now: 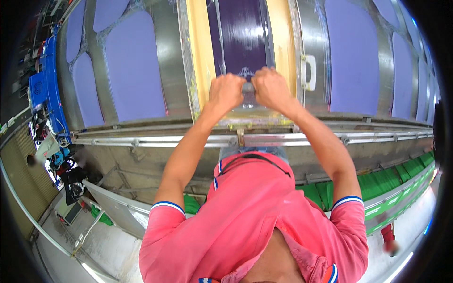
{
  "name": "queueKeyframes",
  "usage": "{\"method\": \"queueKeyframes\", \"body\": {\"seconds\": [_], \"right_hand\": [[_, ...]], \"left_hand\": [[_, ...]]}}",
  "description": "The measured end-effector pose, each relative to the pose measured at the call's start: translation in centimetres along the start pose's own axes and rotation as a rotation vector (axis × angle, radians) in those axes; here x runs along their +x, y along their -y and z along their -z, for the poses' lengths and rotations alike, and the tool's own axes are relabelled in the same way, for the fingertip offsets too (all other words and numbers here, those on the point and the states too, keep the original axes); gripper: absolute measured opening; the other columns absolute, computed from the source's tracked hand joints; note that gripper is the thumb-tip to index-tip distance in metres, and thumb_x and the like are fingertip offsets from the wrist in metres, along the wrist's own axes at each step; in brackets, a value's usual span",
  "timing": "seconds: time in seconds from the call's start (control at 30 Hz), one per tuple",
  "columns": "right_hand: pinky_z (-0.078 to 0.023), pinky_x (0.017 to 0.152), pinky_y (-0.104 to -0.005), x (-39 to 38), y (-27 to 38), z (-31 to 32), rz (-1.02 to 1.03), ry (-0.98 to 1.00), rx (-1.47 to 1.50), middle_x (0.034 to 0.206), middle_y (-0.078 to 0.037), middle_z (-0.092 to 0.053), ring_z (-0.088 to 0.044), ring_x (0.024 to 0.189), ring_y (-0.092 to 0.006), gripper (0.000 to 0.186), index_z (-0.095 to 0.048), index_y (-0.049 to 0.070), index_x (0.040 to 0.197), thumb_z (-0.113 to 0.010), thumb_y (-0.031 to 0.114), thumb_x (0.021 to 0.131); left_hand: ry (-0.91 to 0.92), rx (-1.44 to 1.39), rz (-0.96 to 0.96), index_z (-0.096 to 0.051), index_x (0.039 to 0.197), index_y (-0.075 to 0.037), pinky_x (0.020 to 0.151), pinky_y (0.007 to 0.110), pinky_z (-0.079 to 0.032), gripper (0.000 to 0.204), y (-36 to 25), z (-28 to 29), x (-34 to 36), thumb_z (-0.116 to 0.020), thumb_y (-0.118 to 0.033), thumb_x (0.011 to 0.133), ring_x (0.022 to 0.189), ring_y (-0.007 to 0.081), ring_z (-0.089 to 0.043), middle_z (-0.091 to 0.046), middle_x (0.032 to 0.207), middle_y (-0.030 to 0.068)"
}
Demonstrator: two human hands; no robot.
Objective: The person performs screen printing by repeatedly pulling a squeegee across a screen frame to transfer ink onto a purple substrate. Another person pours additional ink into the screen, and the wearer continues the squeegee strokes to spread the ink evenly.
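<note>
A screen-printing frame lies before me on the long metal table. Yellowish bands run down both sides of its dark purple mesh, which is streaked with wet-looking ink. Near the frame's close end, my left hand and my right hand are both closed, side by side with a small gap. They grip what appears to be a squeegee, mostly hidden under the fingers; only a greyish bit shows in the gap. Just beyond the knuckles a pale crown-like design shows on the mesh.
Lilac fabric pieces lie flat on the table left of the frame, with more pieces to the right. A white handle sticks out from the frame's right side. Metal rails edge the table near my waist. Behind me runs green cloth.
</note>
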State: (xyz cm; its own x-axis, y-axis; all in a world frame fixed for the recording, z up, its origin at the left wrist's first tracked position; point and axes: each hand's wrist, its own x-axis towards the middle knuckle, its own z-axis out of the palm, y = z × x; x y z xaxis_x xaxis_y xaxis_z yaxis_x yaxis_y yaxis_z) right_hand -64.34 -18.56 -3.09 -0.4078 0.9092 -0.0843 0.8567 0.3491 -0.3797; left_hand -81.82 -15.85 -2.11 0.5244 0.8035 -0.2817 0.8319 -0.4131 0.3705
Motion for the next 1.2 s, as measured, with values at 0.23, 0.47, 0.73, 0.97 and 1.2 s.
{"method": "queueKeyframes", "body": {"seconds": [0.23, 0.47, 0.73, 0.97, 1.2], "right_hand": [[-0.057, 0.071, -0.0474, 21.3, -13.6, 6.2, -0.077, -0.072, -0.074, 0.079, -0.020, -0.068, -0.068, 0.076, -0.0386, 0.013, -0.071, 0.004, 0.075, -0.062, 0.012, 0.070], [-0.054, 0.065, -0.0520, 31.8, -19.5, 9.7, -0.086, 0.008, -0.272, 0.079, -0.025, -0.068, -0.067, 0.077, -0.0432, 0.021, -0.071, 0.006, 0.082, -0.057, 0.019, 0.074], [-0.054, 0.069, -0.0488, 19.6, -12.5, 4.9, 0.009, -0.052, -0.124, 0.078, -0.025, -0.068, -0.066, 0.075, -0.0423, 0.015, -0.069, 0.002, 0.074, -0.063, 0.013, 0.067], [-0.043, 0.104, -0.0549, -0.6, 0.0, -0.2, 0.013, 0.017, 0.050, 0.081, -0.010, -0.061, -0.061, 0.095, -0.0284, 0.008, -0.066, 0.005, 0.076, -0.062, 0.004, 0.069], [-0.042, 0.099, -0.0544, -6.0, -1.9, 0.7, -0.128, -0.271, 0.560, 0.109, -0.015, -0.067, -0.056, 0.114, -0.0351, 0.048, -0.072, 0.009, 0.106, -0.081, 0.039, 0.070]], "left_hand": [[-0.244, 0.146, -0.037, -0.077, 0.092, -0.016, 0.074, 0.047, -0.057, 0.025, 6.3, 8.9, 22.7, -0.063, -0.013, 0.071, 0.082, 0.0370, -0.070, -0.071, 0.082, 0.0177], [-0.367, 0.170, -0.091, -0.071, 0.077, -0.001, 0.073, 0.052, -0.055, 0.016, 12.0, 11.2, 35.3, -0.061, -0.010, 0.068, 0.083, 0.0425, -0.068, -0.069, 0.086, 0.0262], [-0.164, 0.174, -0.042, -0.075, 0.088, -0.014, 0.069, 0.048, -0.056, 0.024, 6.6, 7.4, 20.4, -0.063, -0.011, 0.068, 0.080, 0.0357, -0.070, -0.071, 0.081, 0.0169], [-0.090, -0.077, -0.043, -0.068, 0.075, -0.008, 0.063, 0.046, -0.056, 0.011, -0.6, -1.2, -0.7, -0.062, -0.003, 0.067, 0.072, 0.0347, -0.069, -0.069, 0.076, 0.0160], [-0.112, -0.092, -0.050, -0.073, 0.094, -0.006, 0.069, 0.043, -0.056, 0.030, -2.8, -5.2, -8.2, -0.063, 0.000, 0.067, 0.083, 0.0322, -0.070, -0.072, 0.093, 0.0131]]}}
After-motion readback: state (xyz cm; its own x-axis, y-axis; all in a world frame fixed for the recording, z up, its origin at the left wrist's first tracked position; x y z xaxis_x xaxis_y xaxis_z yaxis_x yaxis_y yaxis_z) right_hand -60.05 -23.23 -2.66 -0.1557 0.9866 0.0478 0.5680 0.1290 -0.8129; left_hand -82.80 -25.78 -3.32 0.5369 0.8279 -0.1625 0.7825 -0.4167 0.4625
